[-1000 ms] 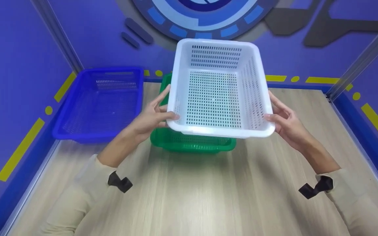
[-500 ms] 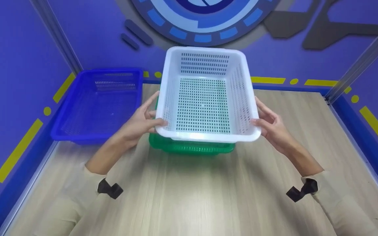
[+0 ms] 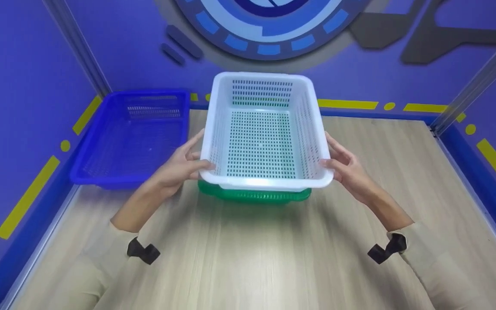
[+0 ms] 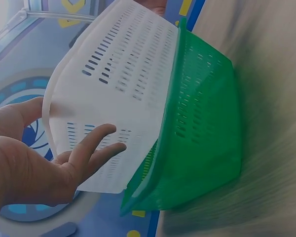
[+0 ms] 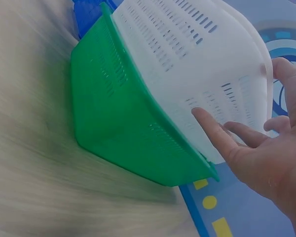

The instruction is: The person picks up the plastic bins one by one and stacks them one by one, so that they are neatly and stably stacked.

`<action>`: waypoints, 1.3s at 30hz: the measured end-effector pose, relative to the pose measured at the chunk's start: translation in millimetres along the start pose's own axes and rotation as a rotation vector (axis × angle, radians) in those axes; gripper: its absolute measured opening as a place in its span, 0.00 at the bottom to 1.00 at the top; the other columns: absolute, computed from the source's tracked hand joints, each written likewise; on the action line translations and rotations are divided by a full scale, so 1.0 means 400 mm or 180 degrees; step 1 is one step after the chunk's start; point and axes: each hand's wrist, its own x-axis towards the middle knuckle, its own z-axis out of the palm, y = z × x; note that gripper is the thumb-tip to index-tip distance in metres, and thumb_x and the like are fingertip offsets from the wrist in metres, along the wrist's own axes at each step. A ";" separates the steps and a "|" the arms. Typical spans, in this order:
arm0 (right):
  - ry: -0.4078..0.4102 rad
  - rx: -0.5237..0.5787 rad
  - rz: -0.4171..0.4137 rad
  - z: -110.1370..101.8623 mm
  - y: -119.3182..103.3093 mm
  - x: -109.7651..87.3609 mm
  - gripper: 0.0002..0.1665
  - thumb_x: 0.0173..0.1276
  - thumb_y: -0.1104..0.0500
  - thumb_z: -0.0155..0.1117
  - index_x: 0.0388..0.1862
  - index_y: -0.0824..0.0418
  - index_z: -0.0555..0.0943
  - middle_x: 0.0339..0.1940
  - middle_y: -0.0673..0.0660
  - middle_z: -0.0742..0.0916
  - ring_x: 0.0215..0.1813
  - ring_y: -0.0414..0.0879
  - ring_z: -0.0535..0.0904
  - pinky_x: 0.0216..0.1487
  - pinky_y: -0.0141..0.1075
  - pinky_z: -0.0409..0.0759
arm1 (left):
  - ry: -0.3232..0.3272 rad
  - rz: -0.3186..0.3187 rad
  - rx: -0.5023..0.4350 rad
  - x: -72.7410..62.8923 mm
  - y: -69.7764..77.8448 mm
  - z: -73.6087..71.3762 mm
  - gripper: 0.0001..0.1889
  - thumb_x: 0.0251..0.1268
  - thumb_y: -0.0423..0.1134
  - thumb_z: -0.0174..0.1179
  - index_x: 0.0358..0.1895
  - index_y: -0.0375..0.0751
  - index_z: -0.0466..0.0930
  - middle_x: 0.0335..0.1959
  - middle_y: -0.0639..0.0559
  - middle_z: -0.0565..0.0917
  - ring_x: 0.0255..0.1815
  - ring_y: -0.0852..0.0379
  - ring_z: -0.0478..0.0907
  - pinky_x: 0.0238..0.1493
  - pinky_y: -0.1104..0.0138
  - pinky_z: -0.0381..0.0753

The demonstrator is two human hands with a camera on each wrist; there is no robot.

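A white perforated plastic basket (image 3: 260,144) is held level between both hands, right over a green basket (image 3: 256,196). My left hand (image 3: 183,163) grips its left rim near the front corner, thumb over the edge and fingers along the outer wall. On the opposite side my right hand (image 3: 347,168) does the same. Both wrist views show the bottom of the white basket (image 4: 113,89) entering the mouth of the green basket (image 5: 123,113), with its rim still well above the green rim. In the head view the white basket hides most of the green one.
A blue basket (image 3: 138,133) stands on the wooden table (image 3: 248,258) to the left, against the blue side wall. A blue patterned back wall (image 3: 274,64) rises behind the baskets. Metal posts mark the corners.
Both hands have carried the white basket leftward and down, from above the right of the green basket to straight over it. The green and blue baskets stay in place.
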 end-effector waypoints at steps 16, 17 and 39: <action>-0.0057 -0.0337 0.0175 -0.006 0.045 0.013 0.45 0.77 0.59 0.59 0.85 0.39 0.50 0.83 0.53 0.65 0.77 0.51 0.69 0.76 0.50 0.70 | 0.0082 -0.0075 -0.0037 0.024 -0.033 -0.011 0.54 0.59 0.25 0.63 0.84 0.60 0.44 0.78 0.38 0.64 0.76 0.38 0.66 0.81 0.46 0.56; -0.0059 -0.0363 0.0163 -0.006 0.049 0.014 0.45 0.77 0.59 0.59 0.85 0.40 0.50 0.84 0.53 0.64 0.78 0.51 0.67 0.79 0.52 0.64 | 0.0091 -0.0057 0.0002 0.026 -0.036 -0.012 0.54 0.58 0.25 0.63 0.84 0.59 0.44 0.78 0.38 0.64 0.77 0.39 0.65 0.82 0.45 0.52; -0.0179 -0.0183 0.0509 0.008 0.120 0.028 0.46 0.77 0.57 0.59 0.85 0.39 0.48 0.85 0.51 0.58 0.80 0.61 0.65 0.76 0.54 0.68 | 0.0152 -0.0590 -0.0012 0.050 -0.100 -0.014 0.56 0.58 0.24 0.55 0.84 0.64 0.35 0.86 0.48 0.41 0.86 0.43 0.34 0.82 0.41 0.30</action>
